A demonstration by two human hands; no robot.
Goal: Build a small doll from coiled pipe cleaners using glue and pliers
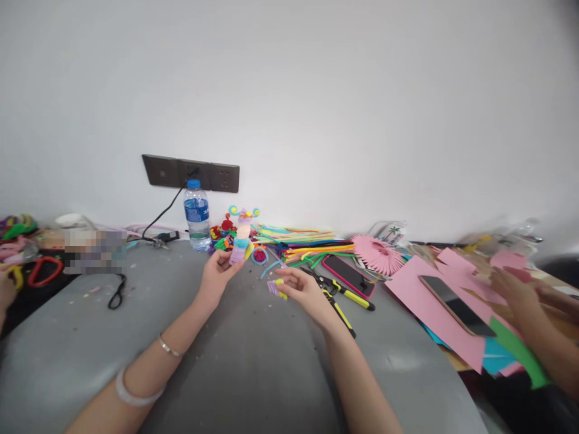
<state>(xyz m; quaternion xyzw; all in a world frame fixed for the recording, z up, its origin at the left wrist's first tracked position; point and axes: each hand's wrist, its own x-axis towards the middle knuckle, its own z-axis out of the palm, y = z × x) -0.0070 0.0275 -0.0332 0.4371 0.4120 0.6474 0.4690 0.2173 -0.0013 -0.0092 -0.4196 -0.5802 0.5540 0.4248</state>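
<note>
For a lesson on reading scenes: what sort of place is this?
Probably a craft workspace: there are what look like coloured pipe cleaners, pink paper sheets, and a small colourful figure in the left hand.

the figure [243,231] is banded lilac, blue and peach, the small piece [272,287] lilac and yellow.

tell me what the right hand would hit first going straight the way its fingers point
Probably the thin blue strip just ahead of the right hand, with the round blue-rimmed piece beyond it; depth is hard to judge here.
</note>
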